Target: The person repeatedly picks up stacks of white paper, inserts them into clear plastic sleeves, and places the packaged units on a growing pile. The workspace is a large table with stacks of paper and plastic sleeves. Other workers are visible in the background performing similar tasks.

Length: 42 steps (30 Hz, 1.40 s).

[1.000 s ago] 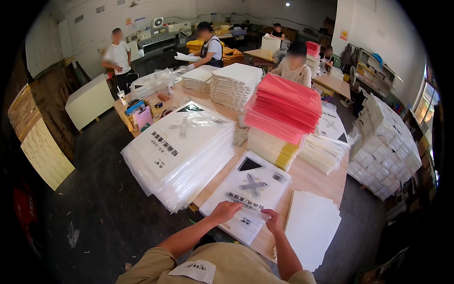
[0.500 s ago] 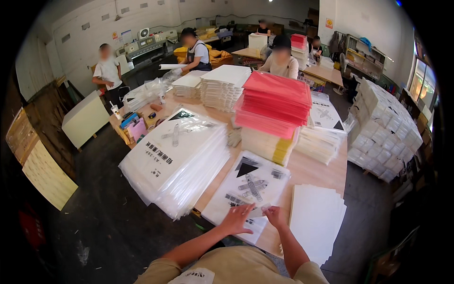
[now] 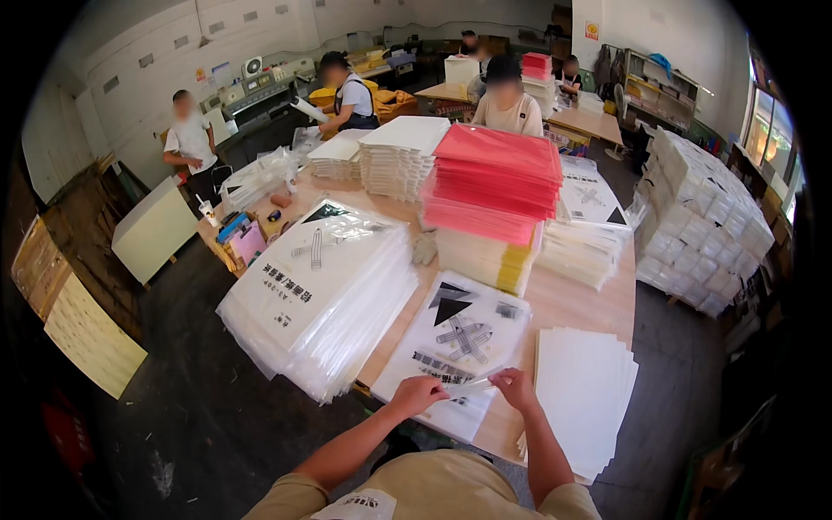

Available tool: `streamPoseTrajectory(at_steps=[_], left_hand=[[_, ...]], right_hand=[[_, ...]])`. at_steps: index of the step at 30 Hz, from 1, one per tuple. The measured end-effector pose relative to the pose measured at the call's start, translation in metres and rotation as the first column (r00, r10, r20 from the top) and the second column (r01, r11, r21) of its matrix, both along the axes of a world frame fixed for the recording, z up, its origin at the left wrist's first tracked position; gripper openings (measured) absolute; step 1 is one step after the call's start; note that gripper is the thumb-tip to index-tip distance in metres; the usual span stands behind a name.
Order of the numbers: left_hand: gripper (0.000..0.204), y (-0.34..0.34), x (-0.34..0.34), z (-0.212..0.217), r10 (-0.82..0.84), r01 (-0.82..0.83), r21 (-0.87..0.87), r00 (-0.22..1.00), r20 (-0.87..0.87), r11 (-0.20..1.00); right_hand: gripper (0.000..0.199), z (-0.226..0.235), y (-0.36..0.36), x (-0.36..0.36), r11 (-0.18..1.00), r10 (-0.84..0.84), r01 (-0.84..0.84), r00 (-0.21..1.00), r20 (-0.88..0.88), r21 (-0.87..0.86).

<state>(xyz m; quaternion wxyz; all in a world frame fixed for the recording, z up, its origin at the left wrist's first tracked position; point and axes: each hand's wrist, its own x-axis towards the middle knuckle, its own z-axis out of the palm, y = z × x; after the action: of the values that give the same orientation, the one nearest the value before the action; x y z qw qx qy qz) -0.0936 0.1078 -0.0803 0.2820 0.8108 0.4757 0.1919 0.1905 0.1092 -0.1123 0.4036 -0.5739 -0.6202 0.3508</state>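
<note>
In front of me on the table lies a clear plastic bag [image 3: 468,339] printed with crossed pencils and a black triangle, on top of other flat bags. My left hand [image 3: 418,395] is closed and pinches the bag's near edge at one side. My right hand [image 3: 517,387] pinches the same edge at the other side, so a strip of film is lifted and stretched between them. Beside my right hand is an uneven stack of white paper sheets [image 3: 579,394]. To the left of the bag rises a tall, leaning pile of filled printed bags [image 3: 321,286].
Behind the bag stands a stack of red packets [image 3: 497,178] on pale ones, with a glove [image 3: 425,250] beside it. White paper stacks [image 3: 400,156] stand further back. Several people work around the room. A pallet of wrapped packs [image 3: 704,221] stands at right.
My left hand has gone from spread fingers to a pinch on the bag's edge. My right hand has moved slightly right, and the bag's edge is now drawn out between both hands.
</note>
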Motion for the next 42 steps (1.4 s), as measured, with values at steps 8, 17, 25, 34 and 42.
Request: streamPoseTrajectory(at_steps=[8,17,25,34,42], left_hand=[[0.025,-0.003,0.047,0.001,0.227,-0.006,-0.427,0.853,0.47,0.904],[0.025,-0.003,0.063,0.035,0.259,0.289,-0.616,0.719,0.645,0.733],[0.024,-0.003,0.017,0.011,0.356,-0.046,-0.493,0.75,0.558,0.869],[0.008,-0.013,-0.004,0.007,0.814,0.278,-0.804,0.11,0.57,0.526],[0.031,-0.01,-0.007,0.024,0.492,0.143,-0.676,0.581,0.648,0.722]], right_hand=[[0.034,0.006,-0.072,-0.021,0.922,-0.381,0.382,0.858,-0.345,-0.068],[0.009,0.03,-0.08,-0.047,0.965,-0.206,0.053,0.76,-0.617,-0.257],[0.01,0.042,-0.087,0.004,0.96,-0.281,-0.009,-0.076,-0.957,-0.281],[0.015,0.07,-0.079,0.02,0.931,-0.27,0.009,0.691,-0.67,-0.366],[0.018,0.032,-0.045,0.027,0.93,-0.346,0.353,0.935,0.076,-0.107]])
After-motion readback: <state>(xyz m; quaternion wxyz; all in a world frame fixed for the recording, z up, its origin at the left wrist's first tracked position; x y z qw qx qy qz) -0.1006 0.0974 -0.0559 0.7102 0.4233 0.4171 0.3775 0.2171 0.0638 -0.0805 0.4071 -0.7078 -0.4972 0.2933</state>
